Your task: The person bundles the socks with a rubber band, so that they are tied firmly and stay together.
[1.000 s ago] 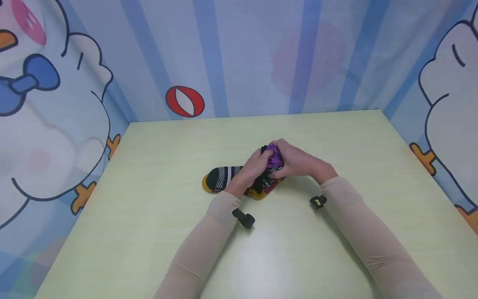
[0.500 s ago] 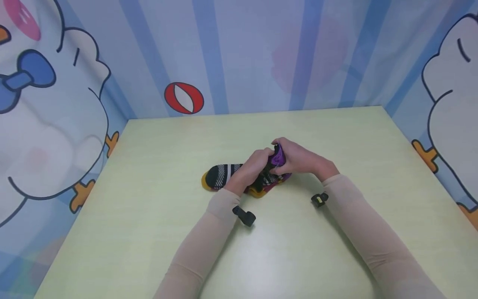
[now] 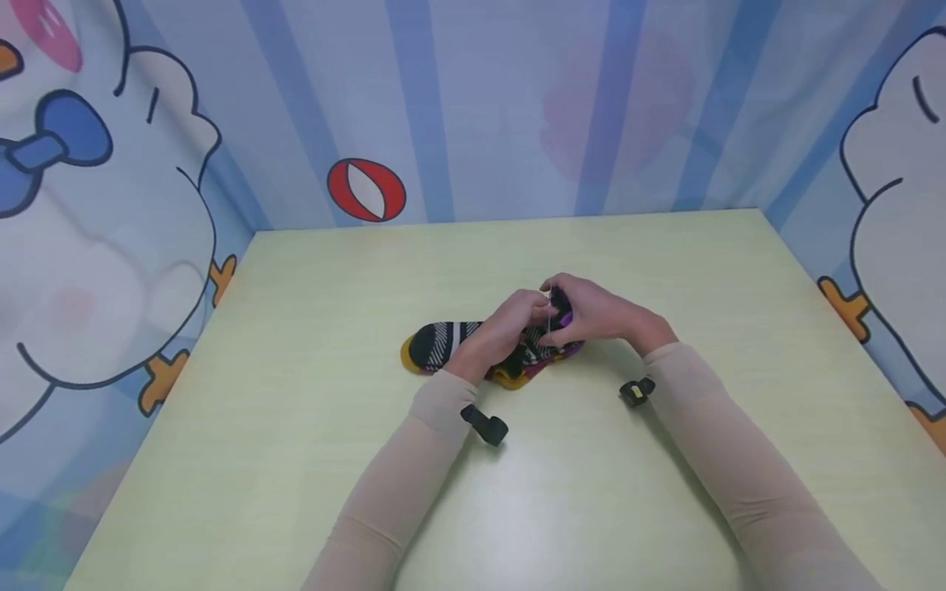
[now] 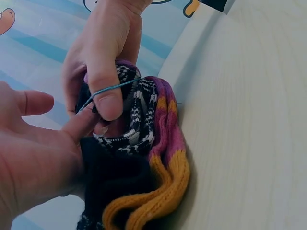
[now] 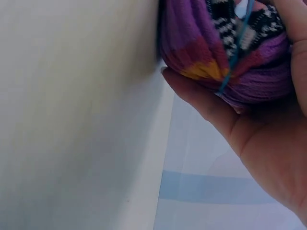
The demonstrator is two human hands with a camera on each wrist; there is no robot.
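Patterned knit socks (image 4: 168, 110), black, purple and mustard, lie bunched between both hands on the table. My right hand (image 3: 599, 312) grips their purple end, its thumb and fingers curled round it in the right wrist view (image 5: 192, 38). A thin blue-green elastic band (image 4: 115, 87) crosses the right thumb and runs down over the folded knit. My left hand (image 4: 33, 158) is at the bundle's left side, thumb straight and apart, one finger reaching to the band beside the right thumb. Its other fingers are partly hidden behind black knit. A striped sock toe (image 3: 436, 346) sticks out leftward.
The pale yellow-green table (image 3: 296, 460) spreads round the hands. Behind it hangs a blue striped backdrop (image 3: 502, 107) with cartoon figures on both sides. A small black camera (image 3: 485, 426) is strapped at the left wrist, another black camera (image 3: 637, 391) at the right.
The right hand has edged right with the purple end, which has turned so black knit shows. The left thumb has come off the purple knit, and a stretched pale line shows between the hands.
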